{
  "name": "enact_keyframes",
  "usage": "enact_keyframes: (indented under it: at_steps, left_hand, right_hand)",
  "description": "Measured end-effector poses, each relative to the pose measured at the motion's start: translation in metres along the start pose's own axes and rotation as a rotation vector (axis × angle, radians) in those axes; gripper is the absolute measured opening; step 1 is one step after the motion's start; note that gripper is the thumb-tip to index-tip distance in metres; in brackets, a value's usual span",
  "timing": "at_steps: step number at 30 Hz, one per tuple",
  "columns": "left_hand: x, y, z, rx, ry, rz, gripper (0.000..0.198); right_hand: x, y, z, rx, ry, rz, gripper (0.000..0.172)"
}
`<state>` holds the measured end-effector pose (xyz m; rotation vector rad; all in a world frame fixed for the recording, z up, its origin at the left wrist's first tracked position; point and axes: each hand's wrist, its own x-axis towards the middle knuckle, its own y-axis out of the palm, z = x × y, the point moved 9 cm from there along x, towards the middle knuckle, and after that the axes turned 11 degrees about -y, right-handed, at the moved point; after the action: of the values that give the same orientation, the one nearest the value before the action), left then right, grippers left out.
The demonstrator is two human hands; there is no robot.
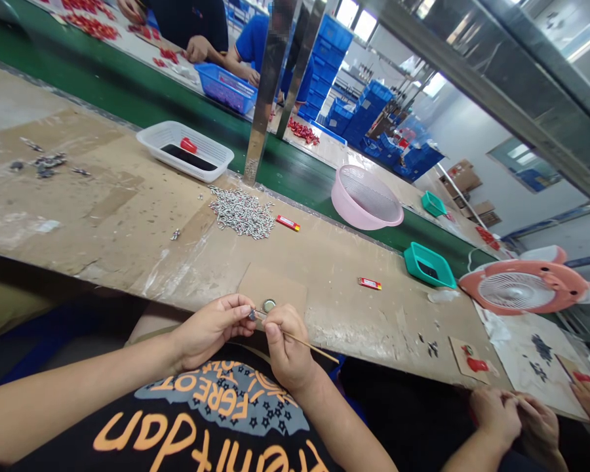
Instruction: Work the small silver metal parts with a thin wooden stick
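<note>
My left hand (214, 333) is closed, its thumb and fingertips pinching a small dark part (252, 315). A thin wooden stick (312, 347) is gripped in my right hand (289, 346), and its far end meets the small part between my hands. What the tip does there is too small to make out. Just beyond my fingers, a bottle cap (269, 305) lies on a square of cardboard (285, 290) at the table's near edge. Farther back is a heap of small silvery parts (243, 214), with a red narrow packet (288, 223) beside it.
A white basket (147, 139) stands back left, a pink colander (347, 203) back right. Right of centre are another red packet (370, 283), a green tray (413, 265) and a pink fan (516, 288). A metal post (263, 118) rises behind. A co-worker's hands (516, 416) are lower right.
</note>
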<state>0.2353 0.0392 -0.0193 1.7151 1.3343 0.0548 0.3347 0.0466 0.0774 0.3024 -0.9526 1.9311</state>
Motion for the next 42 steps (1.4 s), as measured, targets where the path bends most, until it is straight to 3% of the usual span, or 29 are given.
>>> enact_keyframes:
  at_steps: [27, 31, 36, 42]
  left_hand:
    - [-0.002, 0.004, -0.001, -0.006, -0.006, 0.036, 0.009]
    - [-0.004, 0.000, -0.005, -0.024, 0.005, 0.019, 0.009]
    - [-0.004, -0.013, -0.018, -0.075, 0.048, -0.040, 0.011]
    - [0.000, -0.034, -0.034, -0.103, 0.077, -0.098, 0.011]
  right_hand:
    - [0.004, 0.004, 0.003, -0.003, -0.012, -0.015, 0.015]
    - [0.006, -0.004, -0.001, 0.037, -0.012, -0.035, 0.017]
    - [0.038, -0.028, -0.049, -0.127, 0.042, -0.057, 0.021]
    - [0.103, 0.004, -0.139, -0.582, 0.038, 0.343, 0.017]
